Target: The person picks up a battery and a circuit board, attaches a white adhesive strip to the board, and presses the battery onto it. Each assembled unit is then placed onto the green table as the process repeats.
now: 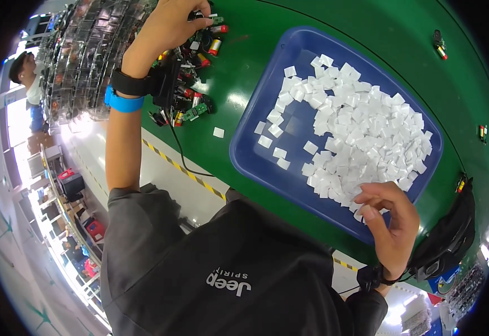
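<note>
My left hand reaches to the far left of the green table, its thumb and fingers closed at the edge of a small green circuit board. Around and below it lies a pile of circuit boards with red and yellow cylindrical parts and dark wires. My right hand hovers over the near right corner of a blue tray. Its thumb and bent fingers are apart, close to a heap of small white square pieces. Whether a single square touches those fingertips is hard to make out.
One white square lies on the green table outside the tray. Single small assemblies sit along the far right. A black bag-like item rests beyond my right wrist. Stacked clear trays stand at left, where another person is visible.
</note>
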A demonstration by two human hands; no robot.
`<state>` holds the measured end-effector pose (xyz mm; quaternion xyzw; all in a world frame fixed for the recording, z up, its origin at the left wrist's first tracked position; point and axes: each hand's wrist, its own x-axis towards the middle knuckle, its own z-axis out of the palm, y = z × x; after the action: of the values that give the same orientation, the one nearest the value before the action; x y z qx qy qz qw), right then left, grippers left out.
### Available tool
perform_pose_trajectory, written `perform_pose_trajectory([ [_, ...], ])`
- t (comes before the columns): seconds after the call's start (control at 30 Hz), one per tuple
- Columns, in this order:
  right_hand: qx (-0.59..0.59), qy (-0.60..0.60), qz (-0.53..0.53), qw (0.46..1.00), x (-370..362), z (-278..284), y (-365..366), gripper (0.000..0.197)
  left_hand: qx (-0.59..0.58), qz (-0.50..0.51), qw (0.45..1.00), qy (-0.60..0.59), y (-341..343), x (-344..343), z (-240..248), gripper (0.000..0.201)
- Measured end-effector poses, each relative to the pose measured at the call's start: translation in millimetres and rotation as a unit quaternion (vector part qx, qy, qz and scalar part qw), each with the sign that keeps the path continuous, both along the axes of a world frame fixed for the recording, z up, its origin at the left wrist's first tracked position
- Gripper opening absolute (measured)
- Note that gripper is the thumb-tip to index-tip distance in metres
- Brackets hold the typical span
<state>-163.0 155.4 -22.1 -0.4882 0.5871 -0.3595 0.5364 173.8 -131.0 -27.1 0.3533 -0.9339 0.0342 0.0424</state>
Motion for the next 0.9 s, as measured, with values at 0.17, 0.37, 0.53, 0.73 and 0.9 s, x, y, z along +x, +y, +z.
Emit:
perform_pose_trajectory([
  [0.17,-0.026,0.007,0.011,1.0,-1,0,1,0.03,0.186,0.068,0.979,0.051,7,-13,21,0.015],
  [0.37,-0.085,0.055,0.019,0.995,-11,10,1,0.033,0.273,0.072,0.909,0.308,53,-49,28,0.015],
  [0.53,-0.197,0.206,-0.062,0.956,7,12,-7,0.03,0.265,-0.085,0.926,0.254,138,-131,20,0.03],
  [0.73,-0.329,0.315,-0.015,0.89,-7,-4,2,0.035,0.374,-0.151,0.848,0.343,176,-156,1,0.043],
  [0.9,-0.391,0.379,0.011,0.839,-8,0,7,0.032,0.391,-0.144,0.853,0.315,171,-163,2,0.043],
])
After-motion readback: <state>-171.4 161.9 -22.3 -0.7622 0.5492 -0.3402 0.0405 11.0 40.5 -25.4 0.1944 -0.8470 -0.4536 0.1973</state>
